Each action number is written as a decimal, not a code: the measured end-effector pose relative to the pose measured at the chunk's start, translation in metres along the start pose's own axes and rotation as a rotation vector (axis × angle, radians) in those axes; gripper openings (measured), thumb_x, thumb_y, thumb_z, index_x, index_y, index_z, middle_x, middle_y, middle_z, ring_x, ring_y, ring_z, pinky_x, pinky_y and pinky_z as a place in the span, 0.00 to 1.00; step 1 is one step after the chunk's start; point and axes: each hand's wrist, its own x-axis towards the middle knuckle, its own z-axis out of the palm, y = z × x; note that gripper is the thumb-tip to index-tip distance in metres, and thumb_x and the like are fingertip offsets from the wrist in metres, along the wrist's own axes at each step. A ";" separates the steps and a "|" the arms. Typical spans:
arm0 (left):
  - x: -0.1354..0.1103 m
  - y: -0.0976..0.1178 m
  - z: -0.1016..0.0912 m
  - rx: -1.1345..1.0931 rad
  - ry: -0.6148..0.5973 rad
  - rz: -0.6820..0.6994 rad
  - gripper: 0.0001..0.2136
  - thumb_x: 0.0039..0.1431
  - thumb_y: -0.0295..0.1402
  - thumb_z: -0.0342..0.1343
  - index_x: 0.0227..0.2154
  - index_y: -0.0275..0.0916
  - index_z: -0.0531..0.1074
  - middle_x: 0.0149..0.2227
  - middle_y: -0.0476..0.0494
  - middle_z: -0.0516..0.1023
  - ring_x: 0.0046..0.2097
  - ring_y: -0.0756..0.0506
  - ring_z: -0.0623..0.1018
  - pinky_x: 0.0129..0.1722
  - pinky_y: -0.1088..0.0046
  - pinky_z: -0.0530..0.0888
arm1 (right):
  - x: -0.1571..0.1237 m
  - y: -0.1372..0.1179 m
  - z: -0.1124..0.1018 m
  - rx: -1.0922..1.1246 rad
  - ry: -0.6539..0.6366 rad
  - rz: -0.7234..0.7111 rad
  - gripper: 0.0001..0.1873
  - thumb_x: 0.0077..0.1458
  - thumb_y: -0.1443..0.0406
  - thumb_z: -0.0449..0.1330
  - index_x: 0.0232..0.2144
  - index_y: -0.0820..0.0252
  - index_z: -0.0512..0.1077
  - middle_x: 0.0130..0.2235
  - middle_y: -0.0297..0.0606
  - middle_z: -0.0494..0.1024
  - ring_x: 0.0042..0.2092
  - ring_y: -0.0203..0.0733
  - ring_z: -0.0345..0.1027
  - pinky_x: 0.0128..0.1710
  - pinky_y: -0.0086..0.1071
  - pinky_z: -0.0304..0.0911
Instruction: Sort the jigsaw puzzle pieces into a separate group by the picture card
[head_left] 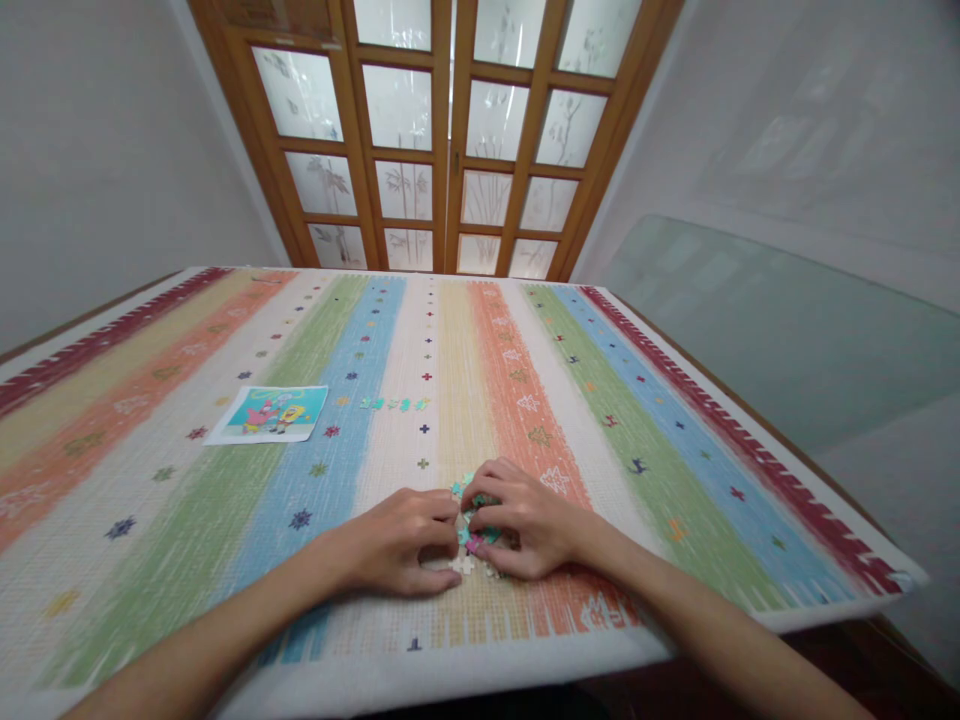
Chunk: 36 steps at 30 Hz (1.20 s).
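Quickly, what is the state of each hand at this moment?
Left hand: curled beside the jigsaw puzzle pieces; whether it holds one cannot be told.
Right hand: bent over them, partly closed; whether it grips one cannot be told.

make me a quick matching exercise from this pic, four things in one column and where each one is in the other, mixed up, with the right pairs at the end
Things
1. picture card
2. row of puzzle pieces
3. loose puzzle pieces
4. wood-framed doors

Places
A. gathered between the left hand and the right hand
B. beyond the far edge of the table
C. lying over part of a green stripe of the cloth
D. in a line beyond the hands, crossing from a blue stripe toward a yellow one

Right pairs: 1-C, 2-D, 3-A, 4-B
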 end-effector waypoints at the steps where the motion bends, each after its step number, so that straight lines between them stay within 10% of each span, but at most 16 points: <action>1: 0.000 0.000 0.000 0.001 -0.004 -0.003 0.06 0.62 0.33 0.60 0.29 0.40 0.73 0.32 0.48 0.74 0.34 0.48 0.73 0.34 0.72 0.70 | 0.000 0.000 0.000 0.000 0.010 -0.002 0.06 0.57 0.65 0.61 0.35 0.61 0.76 0.44 0.44 0.76 0.45 0.46 0.65 0.48 0.43 0.62; 15: 0.000 -0.006 -0.006 0.058 0.019 -0.066 0.08 0.60 0.26 0.51 0.25 0.40 0.68 0.27 0.48 0.72 0.30 0.48 0.71 0.31 0.72 0.68 | -0.002 0.003 -0.002 0.007 0.046 0.009 0.04 0.53 0.68 0.58 0.31 0.60 0.73 0.43 0.45 0.76 0.44 0.46 0.64 0.45 0.42 0.61; 36: 0.003 0.000 0.005 0.070 0.011 -0.136 0.06 0.68 0.31 0.52 0.44 0.41 0.72 0.38 0.45 0.76 0.39 0.46 0.74 0.38 0.70 0.70 | -0.001 0.007 -0.003 -0.056 0.132 0.023 0.07 0.54 0.73 0.51 0.31 0.59 0.67 0.34 0.43 0.73 0.39 0.45 0.62 0.41 0.40 0.60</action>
